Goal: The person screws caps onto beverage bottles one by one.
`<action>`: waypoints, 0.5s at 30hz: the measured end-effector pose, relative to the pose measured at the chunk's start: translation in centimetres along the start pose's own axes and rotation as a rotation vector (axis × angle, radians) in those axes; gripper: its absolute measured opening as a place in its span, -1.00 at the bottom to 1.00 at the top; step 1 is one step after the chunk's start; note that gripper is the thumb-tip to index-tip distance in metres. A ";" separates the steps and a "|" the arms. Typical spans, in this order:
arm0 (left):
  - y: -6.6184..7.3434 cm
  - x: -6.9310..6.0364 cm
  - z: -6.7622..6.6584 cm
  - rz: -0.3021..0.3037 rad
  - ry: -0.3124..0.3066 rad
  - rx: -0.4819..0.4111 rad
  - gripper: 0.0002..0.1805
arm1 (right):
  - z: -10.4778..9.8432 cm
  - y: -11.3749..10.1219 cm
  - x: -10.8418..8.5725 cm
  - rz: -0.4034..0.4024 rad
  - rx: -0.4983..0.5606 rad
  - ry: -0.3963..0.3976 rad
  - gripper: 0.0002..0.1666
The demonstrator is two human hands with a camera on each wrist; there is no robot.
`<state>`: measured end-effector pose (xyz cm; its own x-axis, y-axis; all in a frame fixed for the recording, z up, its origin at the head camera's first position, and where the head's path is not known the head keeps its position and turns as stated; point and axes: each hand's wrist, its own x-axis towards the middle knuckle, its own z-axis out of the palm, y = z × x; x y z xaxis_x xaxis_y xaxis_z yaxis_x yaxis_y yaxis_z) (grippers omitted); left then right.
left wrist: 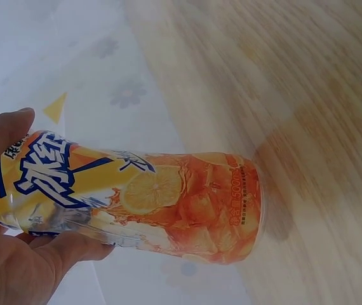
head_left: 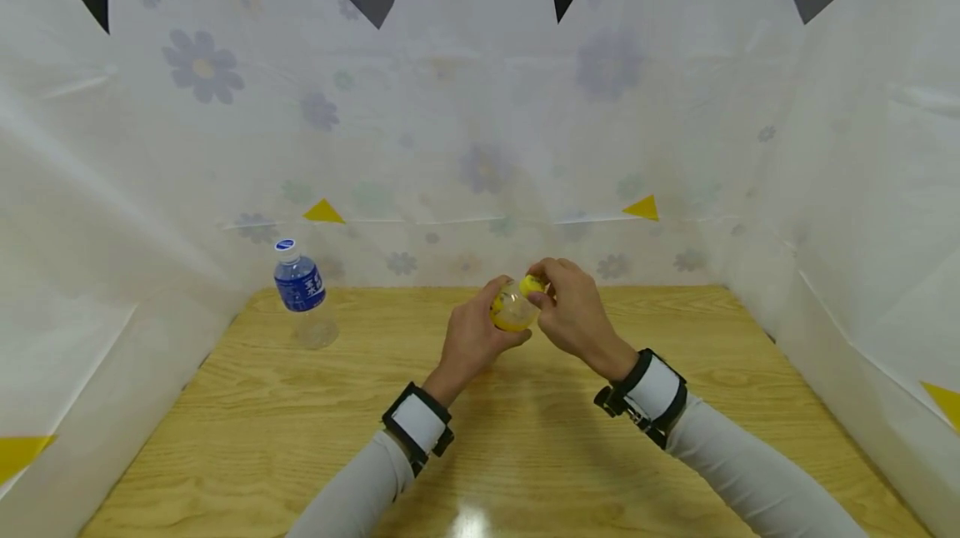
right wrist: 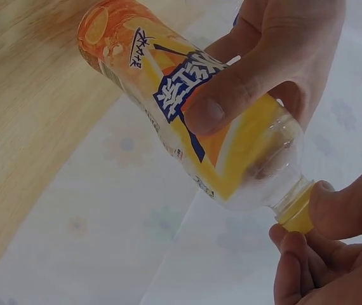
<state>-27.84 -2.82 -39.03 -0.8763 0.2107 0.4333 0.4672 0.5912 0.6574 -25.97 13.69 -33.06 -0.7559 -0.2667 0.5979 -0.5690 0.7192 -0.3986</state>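
Note:
A bottle with a yellow and orange iced-tea label [left wrist: 168,197] is held up off the table. My left hand [head_left: 476,326] grips it round the upper part of the label, thumb on one side and fingers on the other. At the neck sits a yellow cap [right wrist: 298,213], pinched between the thumb and fingers of my right hand [head_left: 576,313]. In the head view the bottle's clear shoulder [head_left: 517,306] points up toward me, and its lower body is hidden behind the left hand. The cap is on or right at the neck; whether it is loose I cannot tell.
A clear plastic bottle [head_left: 300,292] with a blue label and white cap stands upright at the table's back left. The wooden table [head_left: 337,438] is bounded by white flower-patterned sheeting [head_left: 480,122] at the back and both sides.

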 end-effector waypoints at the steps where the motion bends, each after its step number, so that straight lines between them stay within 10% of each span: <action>1: 0.0 0.0 0.0 -0.002 -0.002 0.001 -0.18 | 0.0 0.0 0.0 0.001 -0.001 0.001 -0.75; 15: 0.0 -0.1 -0.1 0.000 0.005 -0.001 -0.18 | 0.6 0.6 0.1 -0.044 -0.004 0.107 -0.80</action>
<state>-27.74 -2.88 -39.03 -0.8759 0.2065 0.4361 0.4670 0.5905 0.6582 -26.60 13.70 -33.67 -0.6909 -0.2281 0.6860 -0.5997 0.7109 -0.3675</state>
